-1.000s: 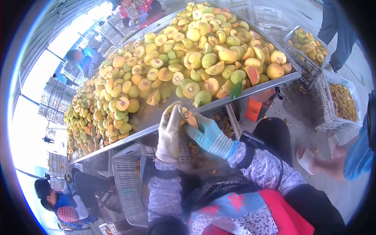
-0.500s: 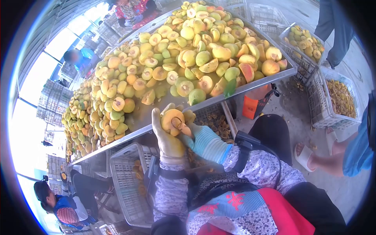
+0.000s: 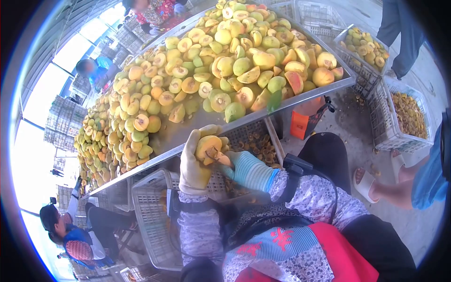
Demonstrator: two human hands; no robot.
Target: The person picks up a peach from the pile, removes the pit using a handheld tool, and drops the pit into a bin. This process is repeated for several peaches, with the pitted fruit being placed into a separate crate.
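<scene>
My left hand, in a pale stained glove, is wrapped around a yellow peach half with its cut face turned toward my right hand. My right hand, in a light-blue striped glove, is closed with its fingers at the brown centre of that fruit. Whatever it grips is too small and covered to make out. Just beyond both hands is the metal table, heaped with halved peaches. Below my hands stands a crate holding brown pit scraps.
A white crate stands at lower left. On the right are a crate of peaches and a crate of brown scraps. An orange bag hangs near the table edge. Co-workers sit around the table; another person's legs are at right.
My hands have shifted slightly left, and the peach half has turned a little between them. At lower left, a co-worker's arm has reached up to the table's fruit.
</scene>
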